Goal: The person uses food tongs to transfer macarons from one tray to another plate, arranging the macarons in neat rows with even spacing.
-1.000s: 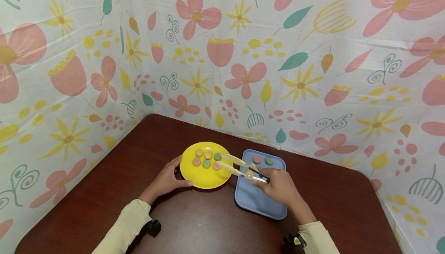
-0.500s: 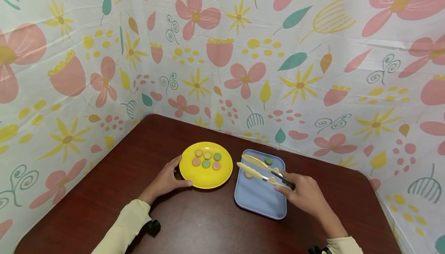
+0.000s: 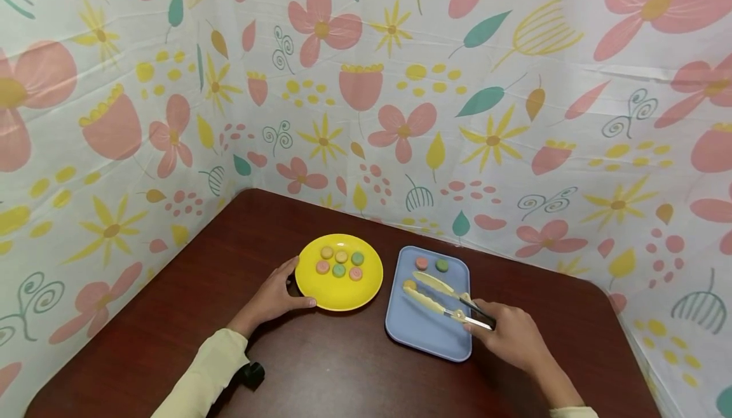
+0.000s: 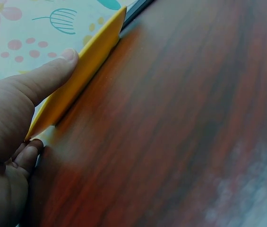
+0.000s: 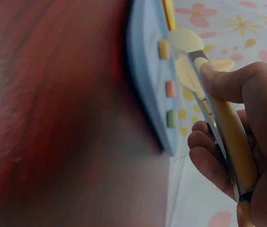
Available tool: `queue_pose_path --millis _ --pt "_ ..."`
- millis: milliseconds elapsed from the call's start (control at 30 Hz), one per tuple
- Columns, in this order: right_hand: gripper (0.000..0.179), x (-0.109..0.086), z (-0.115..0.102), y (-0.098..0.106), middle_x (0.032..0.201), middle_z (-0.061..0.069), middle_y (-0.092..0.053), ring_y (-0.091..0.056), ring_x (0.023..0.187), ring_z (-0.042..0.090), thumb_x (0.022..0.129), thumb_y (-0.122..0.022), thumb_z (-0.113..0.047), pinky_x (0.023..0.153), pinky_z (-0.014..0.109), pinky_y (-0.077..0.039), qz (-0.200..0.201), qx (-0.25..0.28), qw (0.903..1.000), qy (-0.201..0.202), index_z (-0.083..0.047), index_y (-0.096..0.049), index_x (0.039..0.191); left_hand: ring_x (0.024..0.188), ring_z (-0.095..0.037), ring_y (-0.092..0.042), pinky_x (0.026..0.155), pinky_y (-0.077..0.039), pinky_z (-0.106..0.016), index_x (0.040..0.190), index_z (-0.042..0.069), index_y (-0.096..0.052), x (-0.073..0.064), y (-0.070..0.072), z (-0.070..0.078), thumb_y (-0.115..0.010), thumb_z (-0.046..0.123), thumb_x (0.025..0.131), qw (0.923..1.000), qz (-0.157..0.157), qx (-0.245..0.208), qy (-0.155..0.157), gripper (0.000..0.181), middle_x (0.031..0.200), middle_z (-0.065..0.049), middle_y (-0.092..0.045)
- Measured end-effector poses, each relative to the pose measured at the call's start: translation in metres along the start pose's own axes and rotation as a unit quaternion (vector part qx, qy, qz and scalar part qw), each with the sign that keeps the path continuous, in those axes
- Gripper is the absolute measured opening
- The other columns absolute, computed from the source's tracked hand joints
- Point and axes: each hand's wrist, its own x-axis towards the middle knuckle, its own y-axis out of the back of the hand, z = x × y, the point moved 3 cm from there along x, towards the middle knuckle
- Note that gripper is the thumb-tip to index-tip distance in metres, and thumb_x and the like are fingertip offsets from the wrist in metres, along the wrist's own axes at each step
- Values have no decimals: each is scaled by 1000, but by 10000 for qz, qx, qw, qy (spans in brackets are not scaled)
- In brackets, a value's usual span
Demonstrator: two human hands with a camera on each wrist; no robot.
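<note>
A floral-printed cloth [image 3: 343, 119] rises beyond both hands, and a dark wooden table [image 3: 326, 367] spreads beneath them. The blue tray [image 3: 426, 329] lies ahead and to the left of the right hand [image 3: 515, 335], whose fingers and thumb grasp the tongs [image 3: 426, 301]. The yellow plate [image 3: 337, 297] sits just to the right of the left hand [image 3: 273, 294], which grips its rim, thumb on the near edge. The tongs reach from the right hand over the tray, their pale tips apart. On the plate, right of the left hand, six small round pieces [image 3: 341, 256] form two rows of three. Beyond the right hand, on the tray, are a yellow piece [image 3: 410, 284] at the tongs' tips, whether touched I cannot tell, and farther off a pink piece [image 3: 421, 263] and a green piece [image 3: 442, 265].
</note>
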Motion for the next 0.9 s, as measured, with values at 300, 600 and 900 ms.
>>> queue_pose_path --millis 300,600,900 --pt "59 -3 10 -11 98 2 -71 -53 70 10 75 -76 -53 62 35 -43 119 1 9999 26 -11 -70 117 138 -30 -29 104 -37 -50 153 12 -23 0 0 2 -80 59 65 10000 28 -40 -22 115 155 -8 -27" --pt "55 -3 11 -15 101 4 -71 -59 76 11 76 -77 -48 66 39 -47 202 39 9997 147 -9 -71 115 138 -30 -29 103 -37 -51 153 13 -22 0 -1 1 -81 59 64 9999 23 -67 91 115 155 -7 -26" --pt "52 -2 10 -16 98 1 -72 -57 72 9 76 -78 -45 63 36 -45 166 62 9998 128 -10 -72 114 138 -29 -29 101 -40 -47 153 13 -23 0 -2 1 -82 56 65 9999 26 -144 35 115 155 -7 -25"
